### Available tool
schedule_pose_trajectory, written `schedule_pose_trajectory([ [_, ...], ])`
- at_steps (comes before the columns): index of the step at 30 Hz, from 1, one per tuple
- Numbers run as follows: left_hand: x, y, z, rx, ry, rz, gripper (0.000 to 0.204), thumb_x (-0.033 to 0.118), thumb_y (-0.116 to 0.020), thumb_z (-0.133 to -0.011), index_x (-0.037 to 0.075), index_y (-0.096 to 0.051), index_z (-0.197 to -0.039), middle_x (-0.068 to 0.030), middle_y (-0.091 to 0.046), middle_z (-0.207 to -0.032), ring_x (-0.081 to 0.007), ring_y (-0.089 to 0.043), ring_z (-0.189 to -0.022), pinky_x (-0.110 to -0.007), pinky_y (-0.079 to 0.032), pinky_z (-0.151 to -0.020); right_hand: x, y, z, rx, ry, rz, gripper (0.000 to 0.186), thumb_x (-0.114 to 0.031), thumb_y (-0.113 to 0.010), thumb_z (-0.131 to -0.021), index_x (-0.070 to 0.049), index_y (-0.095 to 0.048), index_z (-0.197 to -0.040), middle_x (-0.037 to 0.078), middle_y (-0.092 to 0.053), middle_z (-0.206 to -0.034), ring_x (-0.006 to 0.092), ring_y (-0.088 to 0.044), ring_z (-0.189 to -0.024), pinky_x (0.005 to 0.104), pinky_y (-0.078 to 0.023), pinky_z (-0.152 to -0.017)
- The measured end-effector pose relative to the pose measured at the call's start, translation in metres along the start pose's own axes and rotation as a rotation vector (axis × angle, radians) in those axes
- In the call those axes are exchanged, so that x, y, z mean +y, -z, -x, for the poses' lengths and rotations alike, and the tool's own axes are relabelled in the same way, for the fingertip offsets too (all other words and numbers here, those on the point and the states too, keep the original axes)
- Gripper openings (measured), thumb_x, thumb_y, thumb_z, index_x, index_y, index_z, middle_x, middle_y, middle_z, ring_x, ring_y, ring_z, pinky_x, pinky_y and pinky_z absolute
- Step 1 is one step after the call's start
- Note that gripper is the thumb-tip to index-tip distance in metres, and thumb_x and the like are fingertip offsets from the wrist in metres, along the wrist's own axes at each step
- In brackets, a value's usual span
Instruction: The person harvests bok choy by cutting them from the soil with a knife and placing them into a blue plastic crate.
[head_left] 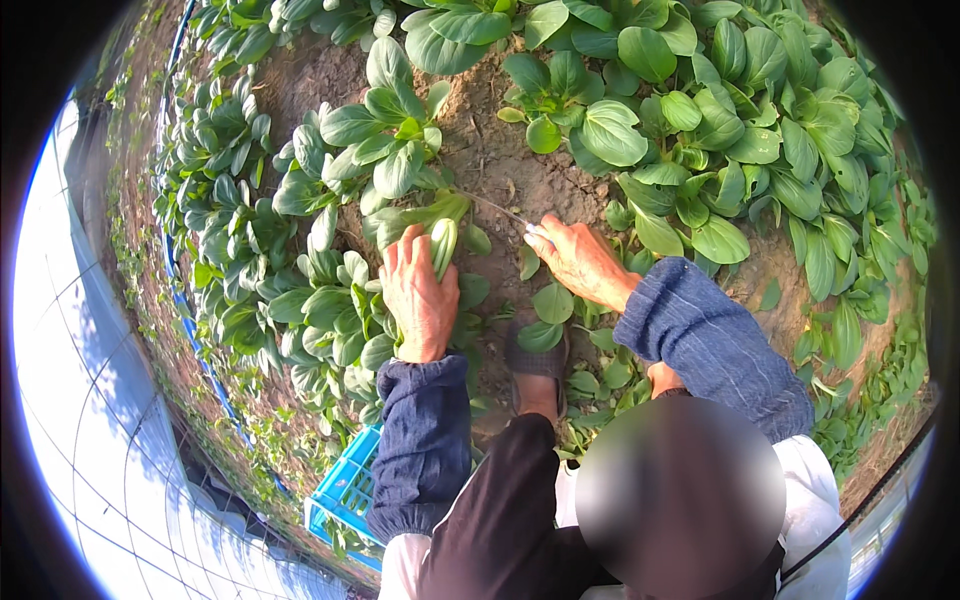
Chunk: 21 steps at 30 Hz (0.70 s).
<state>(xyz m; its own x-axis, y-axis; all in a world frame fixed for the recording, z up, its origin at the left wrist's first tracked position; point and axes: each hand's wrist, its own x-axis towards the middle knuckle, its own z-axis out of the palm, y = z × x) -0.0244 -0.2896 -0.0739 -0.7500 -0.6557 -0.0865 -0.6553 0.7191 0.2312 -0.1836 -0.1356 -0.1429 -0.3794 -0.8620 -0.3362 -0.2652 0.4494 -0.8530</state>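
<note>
My left hand is closed around a bok choy, whose pale green stems show past the fingers. More green stalk lies just above the fingertips, and the leaves under the palm are partly hidden. A thin-bladed knife is in my closed right hand. Its narrow blade points up and left, and the tip reaches beside the pale stalks; whether it touches them I cannot tell. Just above my left hand grows a leafy bok choy plant.
Bok choy rows grow from brown soil on both sides. A blue plastic crate stands at the lower left, near my left sleeve. Beyond it run a blue hose and white sheeting. My shoe rests between the plants.
</note>
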Motion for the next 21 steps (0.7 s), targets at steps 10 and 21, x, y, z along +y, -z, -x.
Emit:
schedule_pose_trajectory([
  [10, -0.007, -0.007, 0.003, 0.023, 0.067, 0.104, 0.038, 0.004, -0.069, -0.069, 0.002, -0.059, -0.106, -0.0156, -0.061, -0.108, -0.0367, -0.056, -0.101, -0.045, -0.047, -0.085, -0.005, -0.008, 0.0, 0.027, -0.034, 0.02, 0.025, -0.023, -0.052, -0.099, 0.0, -0.05, -0.091, 0.023, -0.057, -0.064, 0.0418, -0.056, -0.055, 0.0467, -0.04, -0.049],
  [21, -0.016, -0.01, 0.0, -0.022, 0.148, 0.294, 0.033, 0.007, -0.068, -0.072, 0.001, -0.061, -0.104, -0.0185, -0.063, -0.098, -0.0383, -0.059, -0.094, -0.044, -0.047, -0.083, -0.01, -0.006, -0.025, -0.141, -0.177, 0.03, 0.04, -0.037, -0.046, -0.1, 0.0, -0.058, -0.092, 0.018, -0.06, -0.062, 0.0325, -0.059, -0.051, 0.0434, -0.047, -0.051],
])
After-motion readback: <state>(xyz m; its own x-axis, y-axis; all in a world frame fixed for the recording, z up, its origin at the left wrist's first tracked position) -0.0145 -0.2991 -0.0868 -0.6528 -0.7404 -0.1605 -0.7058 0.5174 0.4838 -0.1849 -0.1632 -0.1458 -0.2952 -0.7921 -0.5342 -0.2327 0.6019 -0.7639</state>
